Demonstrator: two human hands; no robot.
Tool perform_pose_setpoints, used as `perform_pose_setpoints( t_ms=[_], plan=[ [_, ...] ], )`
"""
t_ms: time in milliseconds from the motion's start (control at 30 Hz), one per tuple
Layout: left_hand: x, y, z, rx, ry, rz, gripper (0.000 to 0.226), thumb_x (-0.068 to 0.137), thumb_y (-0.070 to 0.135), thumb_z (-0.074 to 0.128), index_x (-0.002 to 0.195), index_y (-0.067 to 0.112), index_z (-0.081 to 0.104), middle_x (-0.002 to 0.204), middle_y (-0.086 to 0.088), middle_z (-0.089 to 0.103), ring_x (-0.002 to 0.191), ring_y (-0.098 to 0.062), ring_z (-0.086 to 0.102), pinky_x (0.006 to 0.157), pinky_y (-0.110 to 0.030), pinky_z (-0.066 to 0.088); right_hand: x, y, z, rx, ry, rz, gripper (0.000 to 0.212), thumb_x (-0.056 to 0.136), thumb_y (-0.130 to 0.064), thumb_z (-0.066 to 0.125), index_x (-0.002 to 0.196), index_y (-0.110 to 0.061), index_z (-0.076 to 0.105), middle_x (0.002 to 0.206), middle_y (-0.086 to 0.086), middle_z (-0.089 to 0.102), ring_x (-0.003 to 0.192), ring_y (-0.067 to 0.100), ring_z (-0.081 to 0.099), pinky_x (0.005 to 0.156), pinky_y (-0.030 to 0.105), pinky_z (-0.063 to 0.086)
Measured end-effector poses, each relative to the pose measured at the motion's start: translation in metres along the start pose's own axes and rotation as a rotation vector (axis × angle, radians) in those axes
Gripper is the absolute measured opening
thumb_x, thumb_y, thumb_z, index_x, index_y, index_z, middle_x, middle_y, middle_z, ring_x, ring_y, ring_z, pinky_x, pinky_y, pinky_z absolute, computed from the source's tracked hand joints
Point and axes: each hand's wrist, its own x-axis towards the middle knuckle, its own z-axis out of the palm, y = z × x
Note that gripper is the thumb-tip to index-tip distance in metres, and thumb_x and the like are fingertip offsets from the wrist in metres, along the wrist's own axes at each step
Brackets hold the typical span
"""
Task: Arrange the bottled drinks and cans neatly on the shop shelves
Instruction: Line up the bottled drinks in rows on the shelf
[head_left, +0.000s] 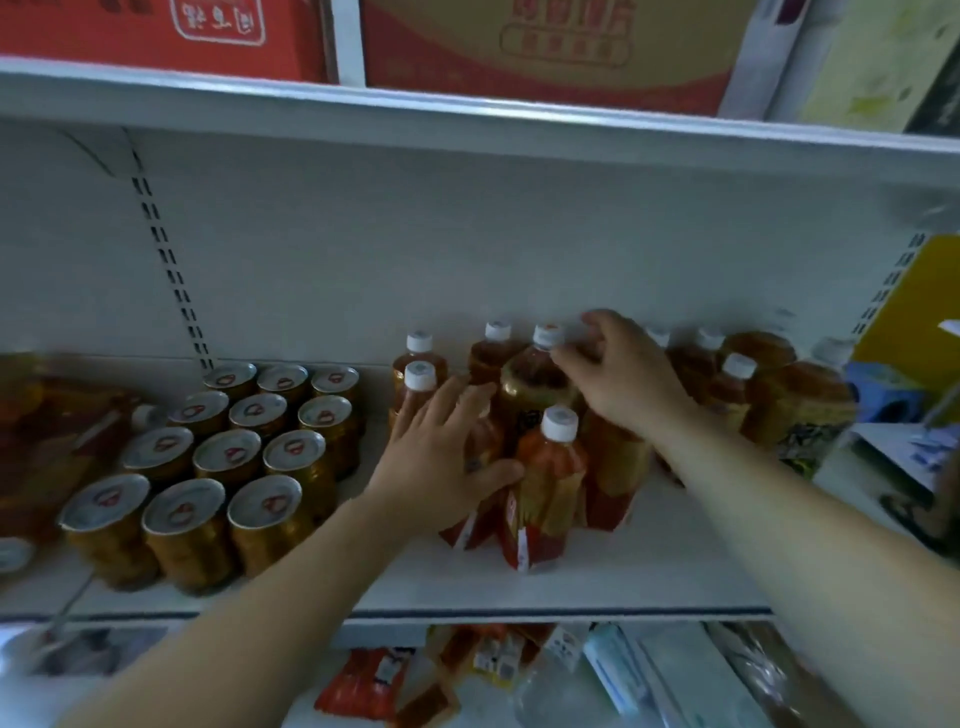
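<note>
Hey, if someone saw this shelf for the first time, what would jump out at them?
Two bare arms reach into the middle shelf: the left hand rests on a cluster of white-capped tea bottles, the right hand fingering caps farther back. To their left stands a tidy block of gold cans.

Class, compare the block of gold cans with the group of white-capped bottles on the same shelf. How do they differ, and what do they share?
The gold cans are short, with flat silver pull-tab tops; the white-capped bottles are taller, with narrow necks. The cans stand in even rows, untouched; the bottles are bunched unevenly. The left hand rests against the front bottles, and the right hand reaches among the caps behind. Both groups stand upright on the white shelf.
</note>
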Motion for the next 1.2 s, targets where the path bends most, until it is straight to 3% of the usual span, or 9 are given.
perform_pose_setpoints(
  t_ms=[67,167,367,567,733,833,967,1067,1200],
  plan=[
    [-0.001,0.005,0.005,0.009,0.025,-0.038,0.102,0.064,0.084,0.038,0.148,0.033,0.012,0.155,0.005,0.018,0.142,-0.011,0.004,0.111,-0.030,-0.011,0.037,0.002,0.007,-0.099,-0.253,0.080,0.080,0.085,-0.055,0.061,0.147,-0.017,0.029,0.146,0.010,0.042,0.129,0.029,0.045,0.090,0.032,0.037],
    [-0.001,0.012,0.014,0.056,0.038,-0.101,0.108,0.061,0.082,0.050,0.148,0.030,0.010,0.153,0.003,0.023,0.144,-0.016,0.009,0.114,-0.034,-0.013,0.064,0.006,0.028,-0.077,-0.355,0.040,0.065,0.080,-0.057,0.065,0.127,-0.015,0.051,0.126,0.008,0.058,0.114,0.028,0.056,0.088,0.034,0.045],
    [0.000,0.018,0.016,0.043,0.092,-0.141,0.101,0.068,0.071,0.062,0.147,0.030,0.014,0.150,0.004,0.027,0.142,-0.016,0.014,0.114,-0.031,-0.010,0.032,-0.004,-0.003,0.043,-0.081,-0.119,0.045,0.089,-0.047,0.059,0.125,-0.021,0.051,0.113,-0.003,0.058,0.103,0.020,0.057,0.076,0.029,0.040],
    [-0.001,0.013,0.012,0.061,0.060,-0.121,0.107,0.061,0.083,0.048,0.147,0.029,0.013,0.153,0.000,0.025,0.145,-0.019,0.011,0.116,-0.037,-0.007,-0.044,-0.013,-0.094,0.374,0.334,-0.292,0.015,0.089,-0.023,0.066,0.097,-0.024,0.053,0.085,-0.018,0.054,0.076,-0.013,0.053,0.065,0.001,0.034],
    [0.002,0.028,0.007,0.046,0.009,-0.201,0.099,0.070,0.081,0.046,0.147,0.033,0.008,0.158,-0.004,0.010,0.146,-0.021,-0.001,0.118,-0.045,-0.005,-0.079,0.026,-0.144,0.677,0.597,-0.109,0.034,0.072,-0.059,0.072,0.096,-0.037,0.061,0.099,-0.002,0.067,0.095,0.016,0.066,0.084,0.040,0.055],
    [0.006,0.037,0.008,0.049,0.034,-0.226,0.098,0.068,0.085,0.040,0.148,0.040,0.005,0.160,-0.002,-0.008,0.145,-0.023,-0.014,0.114,-0.049,-0.008,-0.083,0.056,-0.131,0.520,0.472,0.026,0.013,0.075,-0.045,0.066,0.085,-0.044,0.057,0.096,0.007,0.065,0.090,0.024,0.065,0.084,0.045,0.053],
    [0.007,0.075,0.015,0.098,0.196,-0.056,0.080,0.082,0.065,0.051,0.147,0.028,0.023,0.159,-0.007,0.005,0.146,-0.023,-0.008,0.117,-0.045,-0.005,-0.090,0.108,-0.096,0.381,0.274,0.093,0.022,0.093,-0.017,0.059,0.085,-0.035,0.049,0.084,-0.017,0.054,0.072,-0.015,0.052,0.062,0.004,0.037],
    [0.013,0.121,0.040,0.086,0.256,0.147,0.067,0.079,0.049,0.058,0.135,0.013,0.047,0.149,-0.015,0.034,0.143,-0.031,0.018,0.114,-0.044,0.012,-0.079,0.146,-0.084,0.357,0.181,0.119,0.011,0.093,-0.018,0.058,0.101,-0.025,0.054,0.086,-0.016,0.055,0.074,-0.010,0.051,0.060,0.006,0.034],
    [0.022,0.169,0.080,0.025,0.167,0.157,0.063,0.083,0.036,0.066,0.138,0.011,0.045,0.152,-0.011,0.030,0.143,-0.028,0.021,0.113,-0.038,0.018,-0.048,0.171,-0.081,0.380,0.133,0.067,0.026,0.093,-0.024,0.058,0.118,-0.019,0.053,0.094,-0.019,0.056,0.090,0.002,0.056,0.072,0.016,0.038]
  ],
)
